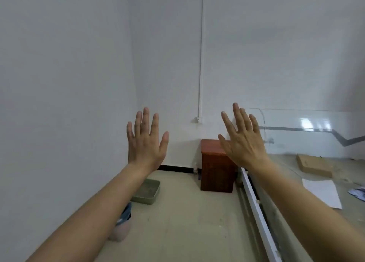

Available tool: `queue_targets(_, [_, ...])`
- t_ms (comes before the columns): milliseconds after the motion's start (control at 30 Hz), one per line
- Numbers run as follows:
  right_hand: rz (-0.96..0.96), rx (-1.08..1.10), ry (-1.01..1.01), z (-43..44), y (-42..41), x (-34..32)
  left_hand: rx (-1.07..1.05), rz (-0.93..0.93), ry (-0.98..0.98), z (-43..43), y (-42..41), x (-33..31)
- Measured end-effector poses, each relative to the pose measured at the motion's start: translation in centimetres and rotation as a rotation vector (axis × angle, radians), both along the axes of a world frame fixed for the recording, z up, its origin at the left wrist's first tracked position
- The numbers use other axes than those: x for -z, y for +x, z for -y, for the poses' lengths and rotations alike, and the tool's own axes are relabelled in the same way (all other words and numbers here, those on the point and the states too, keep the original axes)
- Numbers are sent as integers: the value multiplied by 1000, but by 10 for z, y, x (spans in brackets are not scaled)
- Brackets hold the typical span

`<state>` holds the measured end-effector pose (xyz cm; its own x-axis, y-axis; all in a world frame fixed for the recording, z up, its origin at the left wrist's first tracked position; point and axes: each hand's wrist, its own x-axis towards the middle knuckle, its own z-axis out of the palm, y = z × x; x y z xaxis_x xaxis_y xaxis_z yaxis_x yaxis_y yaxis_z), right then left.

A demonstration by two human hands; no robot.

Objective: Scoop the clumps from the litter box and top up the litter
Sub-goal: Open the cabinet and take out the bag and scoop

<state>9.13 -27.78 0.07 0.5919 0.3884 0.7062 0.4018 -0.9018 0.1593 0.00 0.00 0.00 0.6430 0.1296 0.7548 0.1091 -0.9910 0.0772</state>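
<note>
The left grip and right grip are both released, fingers straight and spread, raised in the air and holding nothing. The grey-green litter box sits on the floor by the wall, at 6 o'clock from the left grip, partly behind the forearm. A red-brown wooden cabinet stands at 7 o'clock from the right grip.

Seen from the back, bare throughout: left hand and left forearm coming in from 7 o'clock, right hand and right forearm from 5 o'clock. Five fingers apiece, nails too blurred to make out. Faint tendon ridges across the back of the right hand. Slim at the wrists, broadening toward the lower edge, uncovered right to the frame border.
</note>
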Motion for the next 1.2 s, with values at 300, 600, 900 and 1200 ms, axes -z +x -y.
queue_targets(300, [-156, 28, -33, 30, 160, 81, -84, -242, -29, 33, 164, 79])
queue_targets(600, [-279, -3, -20, 22, 330, 95, -148, -293, -12, 13, 307, 83])
queue_targets(900, [-382, 3, -113, -62, 489, 153, -183, -332, -101, -86, 463, 139])
queue_targets(1200, [-469, 140, -119, -116, 650, 190, -9, -485, -110, -155, 674, 178])
